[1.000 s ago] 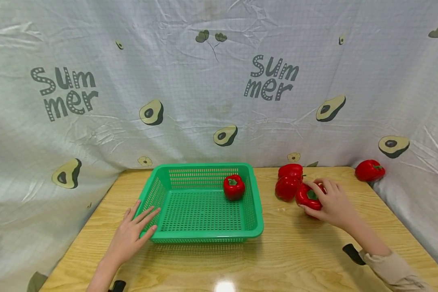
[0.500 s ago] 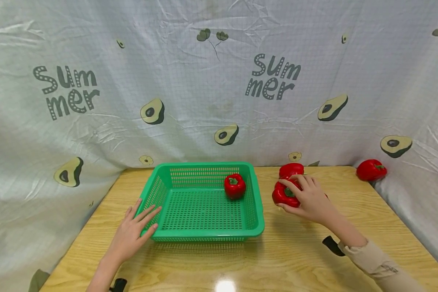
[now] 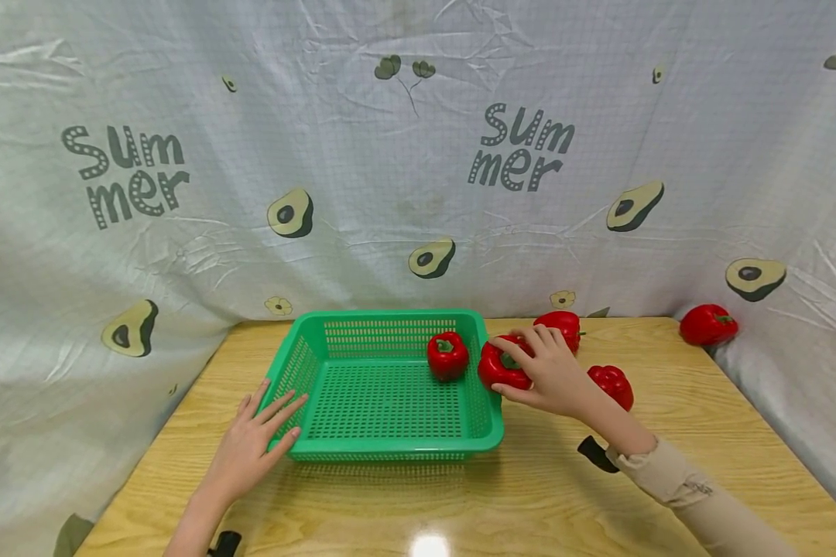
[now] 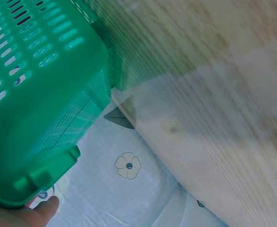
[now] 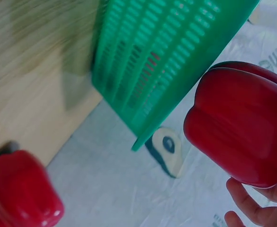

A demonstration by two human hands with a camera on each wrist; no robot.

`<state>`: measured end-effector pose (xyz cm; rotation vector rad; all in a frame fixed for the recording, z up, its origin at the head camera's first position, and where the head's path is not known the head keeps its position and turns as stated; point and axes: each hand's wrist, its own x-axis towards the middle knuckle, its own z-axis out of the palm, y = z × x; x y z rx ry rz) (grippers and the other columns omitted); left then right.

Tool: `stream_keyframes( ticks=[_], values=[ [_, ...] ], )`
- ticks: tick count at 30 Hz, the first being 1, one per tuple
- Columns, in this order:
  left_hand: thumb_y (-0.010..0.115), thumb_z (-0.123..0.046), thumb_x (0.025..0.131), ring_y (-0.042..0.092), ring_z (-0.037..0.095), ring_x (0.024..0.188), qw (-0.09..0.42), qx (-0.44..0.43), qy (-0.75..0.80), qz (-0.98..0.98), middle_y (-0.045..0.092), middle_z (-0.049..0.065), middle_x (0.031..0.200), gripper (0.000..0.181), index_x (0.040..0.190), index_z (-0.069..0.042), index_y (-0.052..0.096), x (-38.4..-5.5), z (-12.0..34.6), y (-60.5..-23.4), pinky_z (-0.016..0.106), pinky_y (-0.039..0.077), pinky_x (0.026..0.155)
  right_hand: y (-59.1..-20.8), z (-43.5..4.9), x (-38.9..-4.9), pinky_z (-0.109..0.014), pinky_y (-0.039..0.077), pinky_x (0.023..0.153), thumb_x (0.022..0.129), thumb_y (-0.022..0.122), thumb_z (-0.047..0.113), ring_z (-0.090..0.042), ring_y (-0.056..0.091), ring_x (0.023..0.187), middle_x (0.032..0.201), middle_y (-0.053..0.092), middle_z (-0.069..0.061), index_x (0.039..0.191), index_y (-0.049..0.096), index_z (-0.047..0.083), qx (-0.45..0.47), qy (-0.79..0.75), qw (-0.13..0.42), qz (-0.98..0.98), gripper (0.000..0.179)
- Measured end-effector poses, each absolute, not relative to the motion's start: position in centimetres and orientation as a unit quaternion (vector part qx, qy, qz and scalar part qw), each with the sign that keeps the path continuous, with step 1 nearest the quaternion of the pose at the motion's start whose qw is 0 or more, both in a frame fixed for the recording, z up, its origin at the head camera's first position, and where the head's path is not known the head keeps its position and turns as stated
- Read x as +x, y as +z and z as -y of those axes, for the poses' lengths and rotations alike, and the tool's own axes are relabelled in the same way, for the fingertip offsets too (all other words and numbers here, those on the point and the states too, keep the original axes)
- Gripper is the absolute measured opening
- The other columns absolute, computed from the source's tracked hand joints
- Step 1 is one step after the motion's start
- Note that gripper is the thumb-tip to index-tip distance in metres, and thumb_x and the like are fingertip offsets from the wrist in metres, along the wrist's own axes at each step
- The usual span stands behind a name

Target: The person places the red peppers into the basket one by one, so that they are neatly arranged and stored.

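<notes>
My right hand (image 3: 556, 375) grips a red bell pepper (image 3: 493, 367) with its green stem partly covered by the fingers. This pepper hangs at the right rim of the green plastic basket (image 3: 390, 446); in the right wrist view the held bell pepper (image 5: 237, 123) appears above the basket's slotted wall (image 5: 152, 56). My left hand (image 3: 245, 447) rests with spread fingers on the basket's left front rim. Inside the basket, near its back right, stands another red bell pepper (image 3: 448, 362). In the left wrist view, fingertips (image 4: 46, 208) show at the basket rim.
Right of the basket, one red bell pepper (image 3: 563, 325) lies at the back and another bell pepper (image 3: 613, 387) lies partly behind the right forearm. A further bell pepper (image 3: 707, 325) sits at the table's back right corner, against the printed cloth (image 3: 599, 263).
The right hand has carried its bell pepper leftward from beside the others to the basket's right rim. The bell pepper behind the right forearm has come into view. The left hand has stayed put.
</notes>
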<state>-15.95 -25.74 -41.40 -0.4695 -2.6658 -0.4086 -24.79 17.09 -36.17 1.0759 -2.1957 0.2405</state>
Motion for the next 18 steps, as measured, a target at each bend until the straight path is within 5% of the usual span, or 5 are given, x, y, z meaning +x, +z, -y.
stream_keyframes(
  ticks=[18],
  values=[
    [0.055, -0.037, 0.086, 0.022, 0.043, 0.132, 0.167, -0.17, -0.122, 0.963, 0.036, 0.014, 0.141, 0.055, 0.137, -0.03, 0.036, -16.2, 25.1, -40.2, 0.062, 0.022, 0.101, -36.7, -12.6, -25.9, -0.041, 0.04, 0.076, 0.079, 0.055, 0.054, -0.028, 0.047, 0.097, 0.112, 0.052, -0.009, 0.126, 0.049, 0.024, 0.459, 0.052, 0.308, 0.832, 0.056]
  ],
)
